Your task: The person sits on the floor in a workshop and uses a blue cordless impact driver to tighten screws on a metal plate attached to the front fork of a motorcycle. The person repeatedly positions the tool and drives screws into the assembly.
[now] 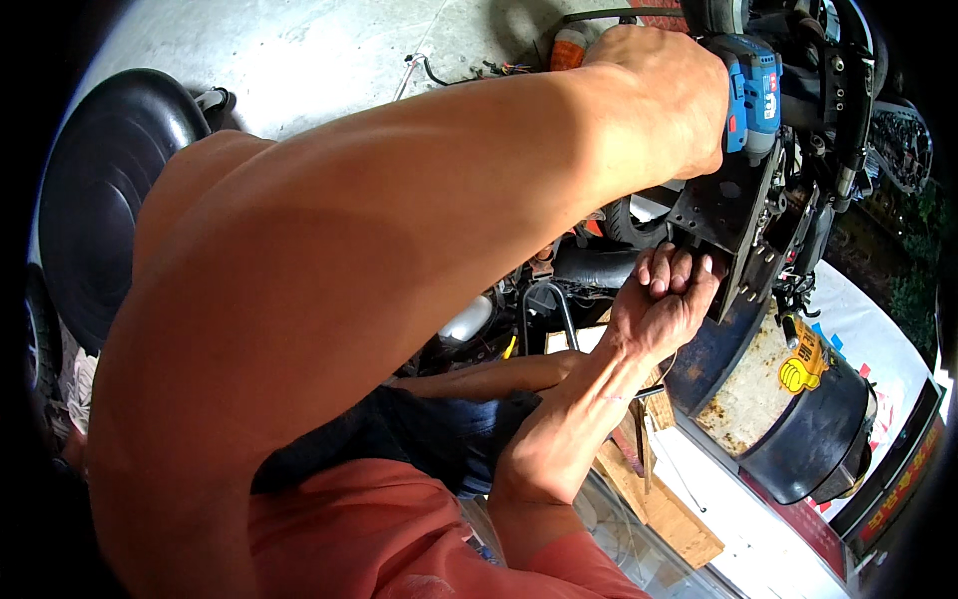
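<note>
My left hand (pixel 664 85) wraps around the grip of a blue cordless impact driver (pixel 760 90). The driver's nose points down towards a black metal plate (pixel 717 212) with holes in it; the tip's contact with the plate cannot be made out. Beneath the plate's near edge is my right hand (pixel 671 290), palm turned up and fingers curled. Whatever those fingers grip is hidden. The plate belongs to a dark metal assembly with bolts and brackets (pixel 768 255) along its right side. My left forearm crosses much of the view and covers what lies behind it.
Left stands a round black stool seat (pixel 120 205). Motorcycle-like parts and a tyre (pixel 634 225) crowd the middle. A rusty drum (pixel 748 389) with a yellow thumb sticker is at the right, near wooden boards (pixel 664 514). An orange lamp (pixel 569 48) lies beyond my left wrist.
</note>
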A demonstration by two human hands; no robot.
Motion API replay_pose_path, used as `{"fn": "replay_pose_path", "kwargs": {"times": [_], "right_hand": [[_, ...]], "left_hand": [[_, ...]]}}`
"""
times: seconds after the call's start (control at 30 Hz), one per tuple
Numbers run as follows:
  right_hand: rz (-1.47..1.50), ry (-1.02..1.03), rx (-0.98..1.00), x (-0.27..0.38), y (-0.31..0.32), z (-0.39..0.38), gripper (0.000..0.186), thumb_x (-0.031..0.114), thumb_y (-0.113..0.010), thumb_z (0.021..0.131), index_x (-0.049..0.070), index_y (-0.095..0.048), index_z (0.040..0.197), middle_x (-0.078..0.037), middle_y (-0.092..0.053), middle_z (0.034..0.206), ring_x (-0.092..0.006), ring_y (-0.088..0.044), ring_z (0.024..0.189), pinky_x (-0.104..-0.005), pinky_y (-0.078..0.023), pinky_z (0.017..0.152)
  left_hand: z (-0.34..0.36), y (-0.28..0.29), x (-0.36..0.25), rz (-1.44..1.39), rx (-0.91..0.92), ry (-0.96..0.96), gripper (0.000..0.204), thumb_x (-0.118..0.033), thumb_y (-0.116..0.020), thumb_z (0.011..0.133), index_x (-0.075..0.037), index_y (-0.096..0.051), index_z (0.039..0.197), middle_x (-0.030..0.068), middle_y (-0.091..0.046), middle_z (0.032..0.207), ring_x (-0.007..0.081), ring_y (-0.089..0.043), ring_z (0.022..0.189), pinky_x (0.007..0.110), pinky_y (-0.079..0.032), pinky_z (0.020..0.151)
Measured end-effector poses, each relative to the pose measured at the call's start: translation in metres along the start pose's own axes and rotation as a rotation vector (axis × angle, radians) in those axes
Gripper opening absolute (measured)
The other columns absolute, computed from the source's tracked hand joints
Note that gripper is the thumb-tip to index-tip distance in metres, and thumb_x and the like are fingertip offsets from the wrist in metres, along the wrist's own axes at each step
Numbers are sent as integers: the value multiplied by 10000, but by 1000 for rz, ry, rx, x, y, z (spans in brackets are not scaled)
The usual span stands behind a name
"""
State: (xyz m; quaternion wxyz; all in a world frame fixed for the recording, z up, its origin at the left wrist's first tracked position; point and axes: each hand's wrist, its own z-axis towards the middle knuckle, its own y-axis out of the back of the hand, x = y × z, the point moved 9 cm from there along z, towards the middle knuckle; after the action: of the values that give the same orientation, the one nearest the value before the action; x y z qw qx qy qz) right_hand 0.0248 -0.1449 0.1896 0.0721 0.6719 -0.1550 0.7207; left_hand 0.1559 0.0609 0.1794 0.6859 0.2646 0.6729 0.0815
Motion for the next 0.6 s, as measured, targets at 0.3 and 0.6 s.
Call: {"fn": "replay_pose_path", "kwargs": {"times": [0.3,0.6], "right_hand": [[9,-24,8,0,2,0,236,171,-581,1073,150,-468,867,30,-376,664,-100,-368,540,-258,-353,506],[-26,-43,70,2,-4,-1,96,171,-559,1079,123,-531,1000,48,-366,661,-82,-366,544,-244,-365,519]], "left_hand": [[0,3,-1,-12,5,1,297,-273,-758,815,-100,-816,1049,129,-799,988,277,-781,963,397,-605,878],[-1,6,-1,47,-32,-15,332,-346,-788,791,-84,-810,993,148,-794,963,300,-781,925,418,-611,860]]}}
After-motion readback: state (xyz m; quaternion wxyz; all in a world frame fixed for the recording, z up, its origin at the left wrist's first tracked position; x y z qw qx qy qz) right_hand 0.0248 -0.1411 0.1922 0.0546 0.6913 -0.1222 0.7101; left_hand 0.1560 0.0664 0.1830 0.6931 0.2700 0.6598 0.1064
